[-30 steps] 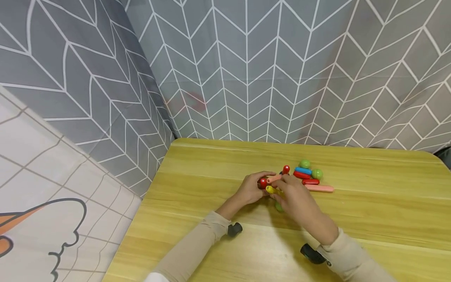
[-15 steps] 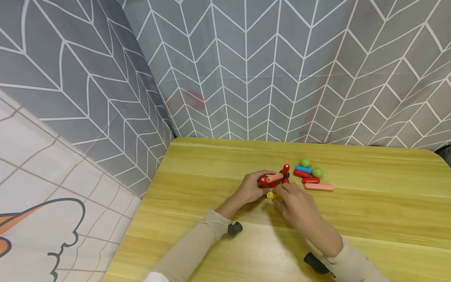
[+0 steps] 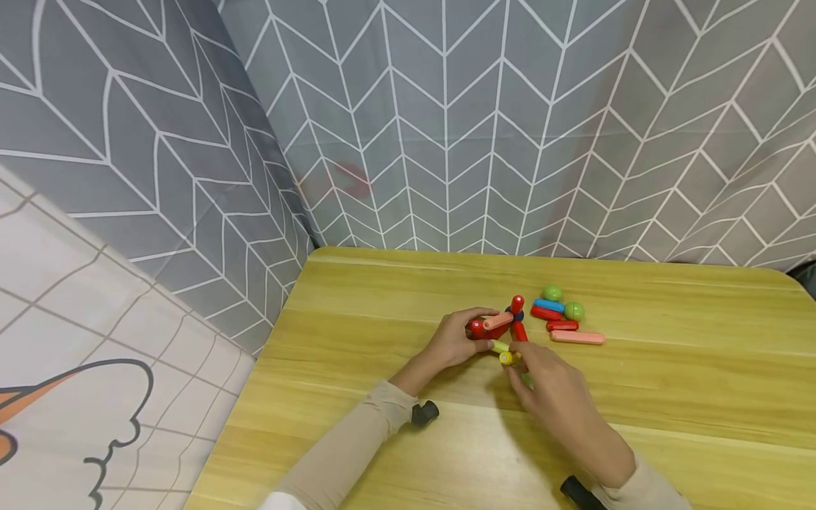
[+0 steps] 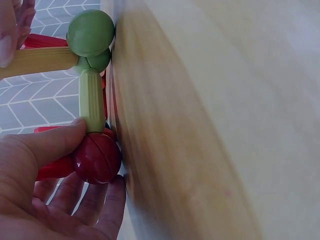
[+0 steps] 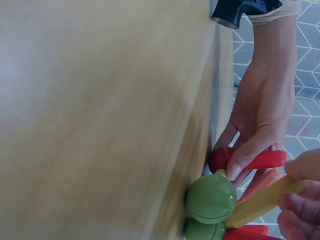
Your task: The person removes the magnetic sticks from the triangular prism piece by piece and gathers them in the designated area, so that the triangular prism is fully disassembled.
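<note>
My left hand (image 3: 451, 341) holds the red ball (image 4: 97, 157) of a rod-and-ball building toy, thumb near the end of a light green rod (image 4: 92, 100). That rod runs from the red ball to the green balls, one of which, a green ball (image 4: 91, 32), sits close over the table. With its fingertips my right hand (image 3: 553, 382) pinches a yellow rod (image 5: 265, 202) whose far end meets the green balls. Behind, a salmon rod (image 3: 498, 321) spans towards a dark blue ball (image 3: 518, 316), from which a red rod (image 3: 518, 303) stands up.
Right of the build lie loose pieces: a blue rod (image 3: 549, 306), red rods (image 3: 546, 314), a salmon rod (image 3: 577, 338) and two green balls (image 3: 574, 312). The wooden table (image 3: 688, 368) meets a grey patterned curtain (image 3: 408, 127) at the back.
My right hand has moved slightly right and towards me with the yellow rod. The light green rod now shows between my hands in the head view. My left hand has stayed put.
</note>
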### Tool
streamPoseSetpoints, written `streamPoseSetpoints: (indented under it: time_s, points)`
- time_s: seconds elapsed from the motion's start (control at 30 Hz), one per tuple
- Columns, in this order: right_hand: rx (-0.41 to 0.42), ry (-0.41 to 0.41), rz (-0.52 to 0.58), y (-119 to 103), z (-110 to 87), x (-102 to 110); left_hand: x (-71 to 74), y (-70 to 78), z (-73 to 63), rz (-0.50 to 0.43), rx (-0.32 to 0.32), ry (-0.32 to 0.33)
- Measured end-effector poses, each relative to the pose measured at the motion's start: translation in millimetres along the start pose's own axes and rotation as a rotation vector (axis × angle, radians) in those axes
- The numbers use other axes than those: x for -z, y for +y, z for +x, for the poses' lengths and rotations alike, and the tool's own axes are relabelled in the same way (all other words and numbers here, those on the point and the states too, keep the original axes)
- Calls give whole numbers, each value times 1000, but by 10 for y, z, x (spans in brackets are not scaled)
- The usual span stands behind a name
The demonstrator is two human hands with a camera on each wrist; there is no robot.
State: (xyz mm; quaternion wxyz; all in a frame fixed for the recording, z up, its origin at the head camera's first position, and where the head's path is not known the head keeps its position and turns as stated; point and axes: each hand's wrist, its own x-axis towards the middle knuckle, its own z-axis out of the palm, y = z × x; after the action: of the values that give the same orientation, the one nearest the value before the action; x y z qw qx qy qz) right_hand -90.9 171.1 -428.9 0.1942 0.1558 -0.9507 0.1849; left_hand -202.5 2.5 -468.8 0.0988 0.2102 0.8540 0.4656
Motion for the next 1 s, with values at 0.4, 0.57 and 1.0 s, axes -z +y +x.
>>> streamPoseSetpoints:
  time_s: [0.4, 0.57, 1.0]
  points:
    - [-157, 10, 38, 73, -45, 36, -1, 30, -11, -2, 18, 2]
    - [-219, -90, 96, 140, -11, 65, 1, 31, -10, -4, 18, 2]
    - [-219, -66, 138, 181, -2, -56, 3, 25, -22, -15, 40, -10]
